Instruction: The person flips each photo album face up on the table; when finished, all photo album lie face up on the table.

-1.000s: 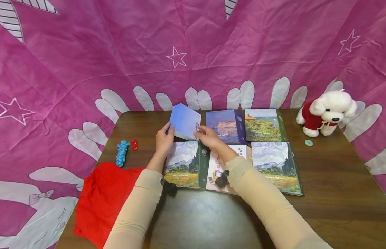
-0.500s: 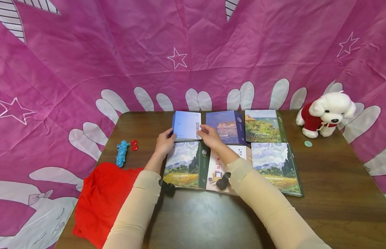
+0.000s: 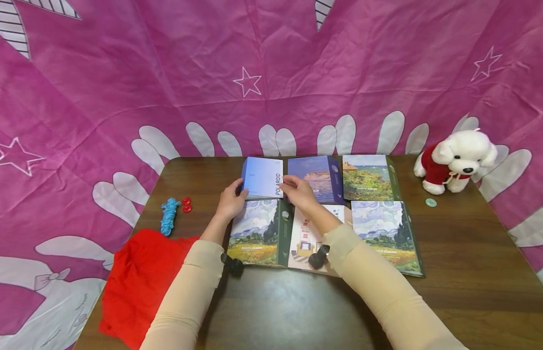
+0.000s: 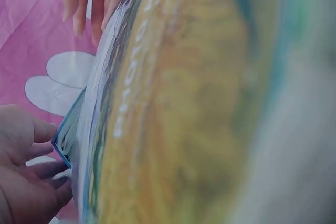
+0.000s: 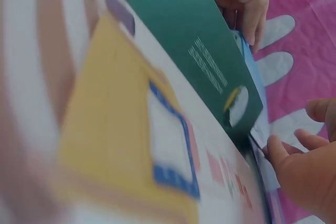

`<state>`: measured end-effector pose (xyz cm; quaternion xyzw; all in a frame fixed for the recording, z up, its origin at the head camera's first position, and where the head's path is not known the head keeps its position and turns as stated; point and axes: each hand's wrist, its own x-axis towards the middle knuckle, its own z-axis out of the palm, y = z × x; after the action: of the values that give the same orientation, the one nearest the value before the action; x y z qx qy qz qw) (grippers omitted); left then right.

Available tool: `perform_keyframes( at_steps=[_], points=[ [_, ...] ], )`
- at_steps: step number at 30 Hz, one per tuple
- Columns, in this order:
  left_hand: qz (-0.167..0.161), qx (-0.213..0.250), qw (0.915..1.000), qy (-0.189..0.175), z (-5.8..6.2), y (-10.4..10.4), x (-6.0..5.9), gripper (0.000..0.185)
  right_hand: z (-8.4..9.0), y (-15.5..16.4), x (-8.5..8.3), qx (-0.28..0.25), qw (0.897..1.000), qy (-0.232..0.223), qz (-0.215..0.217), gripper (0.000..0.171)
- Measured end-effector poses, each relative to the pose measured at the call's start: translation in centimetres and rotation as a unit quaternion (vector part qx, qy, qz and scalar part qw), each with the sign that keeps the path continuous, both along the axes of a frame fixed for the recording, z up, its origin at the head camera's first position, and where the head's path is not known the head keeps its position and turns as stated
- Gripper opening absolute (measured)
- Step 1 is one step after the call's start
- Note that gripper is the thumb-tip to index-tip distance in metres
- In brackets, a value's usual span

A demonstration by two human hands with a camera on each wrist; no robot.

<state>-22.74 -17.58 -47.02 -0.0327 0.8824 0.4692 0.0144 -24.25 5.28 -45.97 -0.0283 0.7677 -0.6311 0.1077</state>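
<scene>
Albums in two rows on the table [image 3: 262, 311]. The blue album [image 3: 262, 177] lies at the left end of the far row, with the purple album [image 3: 312, 172] just beside it and the hill album [image 3: 255, 231] just in front; whether their edges touch cannot be told. Left hand [image 3: 231, 199]: thumb and fingers to either side of the blue album's near left corner, seemingly clamped on it lightly. Right hand [image 3: 300, 192]: thumb and fingers apart at the right edge, the hand hiding part of the purple album in the head view; how firmly they press is not shown. Likely faults: (a) uneven pressure from the two hands would turn the blue album askew; (b) a hard push from the left could drive it against the purple album and knock that out of line; (c) a pull toward the person could ride its near edge onto the hill album; (d) a lowered right forearm could let the wrist camera [image 3: 318, 256] drag the pink album [image 3: 303, 247] sideways
</scene>
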Motion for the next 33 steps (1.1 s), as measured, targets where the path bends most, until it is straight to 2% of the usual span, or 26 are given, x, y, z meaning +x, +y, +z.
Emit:
perform_keyframes(
  at_steps=[5,9,13,21,27,33],
  points=[
    [-0.013,0.000,0.9996,0.024,1.3,1.2,0.0,0.058,0.3,1.6,-0.2,-0.010,0.999,0.025,-0.021,0.046],
    [-0.047,0.041,0.9971,0.043,2.8,3.3,0.3,0.057,0.9,3.2,-0.3,-0.017,0.998,0.039,-0.044,0.045],
    [-0.079,0.075,0.9927,0.051,3.6,5.7,0.6,0.054,1.4,5.5,-0.3,-0.018,0.998,0.040,-0.050,0.048],
    [-0.108,0.084,0.9891,0.053,2.5,8.7,1.0,0.053,1.8,9.4,0.0,-0.023,0.997,0.028,-0.073,0.053],
    [-0.122,0.079,0.9883,0.045,1.7,10.2,1.4,0.055,2.1,11.6,0.2,-0.003,0.996,0.027,-0.083,0.056],
    [-0.111,0.072,0.9900,0.048,1.4,11.5,1.3,0.055,1.4,12.7,0.1,0.034,0.995,0.019,-0.094,0.057]
  ],
)
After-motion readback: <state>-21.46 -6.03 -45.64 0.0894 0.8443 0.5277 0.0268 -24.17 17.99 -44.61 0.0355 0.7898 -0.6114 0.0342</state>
